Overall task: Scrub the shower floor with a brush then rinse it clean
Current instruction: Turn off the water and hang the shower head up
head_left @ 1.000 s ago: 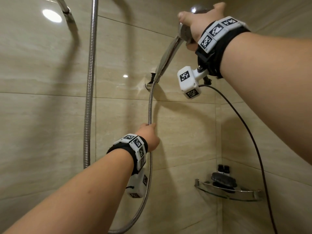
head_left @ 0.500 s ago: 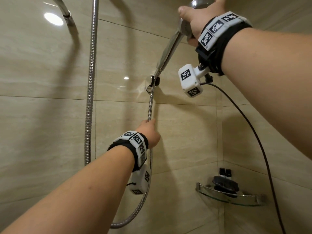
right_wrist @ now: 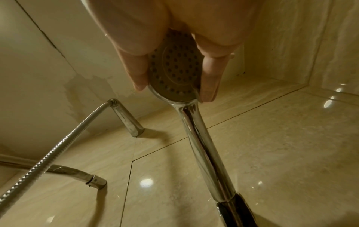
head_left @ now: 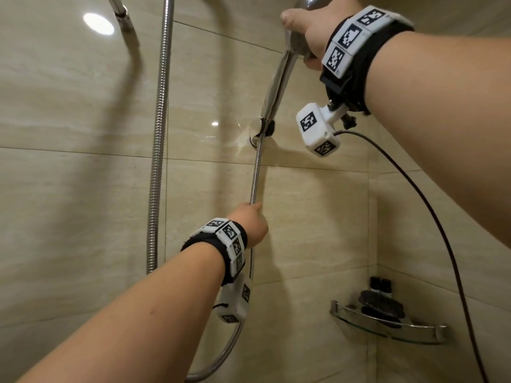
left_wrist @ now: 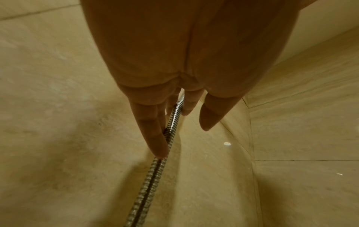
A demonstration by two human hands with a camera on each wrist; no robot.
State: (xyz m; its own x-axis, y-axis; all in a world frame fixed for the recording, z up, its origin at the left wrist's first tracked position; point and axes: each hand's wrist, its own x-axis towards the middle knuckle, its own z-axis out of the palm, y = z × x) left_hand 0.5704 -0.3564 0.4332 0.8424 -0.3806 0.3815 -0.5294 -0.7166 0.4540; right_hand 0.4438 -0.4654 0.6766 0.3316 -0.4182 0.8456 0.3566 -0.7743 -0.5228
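The shower head (head_left: pixel 297 44) is gripped at the top of the scene by the right hand (head_left: pixel 309 29), whose thumb and fingers (right_wrist: pixel 210 79) are curled round the rim of the perforated face, as seen in the right wrist view. Its chrome handle (head_left: pixel 278 84) slants down and to the left, and its lower end is seated in the wall holder (head_left: pixel 262 129) on the tiled wall (head_left: pixel 69 189).

From the holder the metal hose (head_left: pixel 255 172) hangs straight down and is held lower down by the left hand (head_left: pixel 250 223). In the left wrist view the hose (left_wrist: pixel 155 172) is seen running between fingers that are extended, only slightly bent, and pressed against it (left_wrist: pixel 155 138); the thumb is held apart to the right. Below the hand the hose curves away toward the bottom of the head view.

A second hose (head_left: pixel 159 134) hangs vertically to the left. A brush (head_left: pixel 380 301) lies on the glass corner shelf (head_left: pixel 387 328) at the lower right, well apart from both hands, with two small dark bottles (head_left: pixel 380 284) behind it. The shower floor is out of view.
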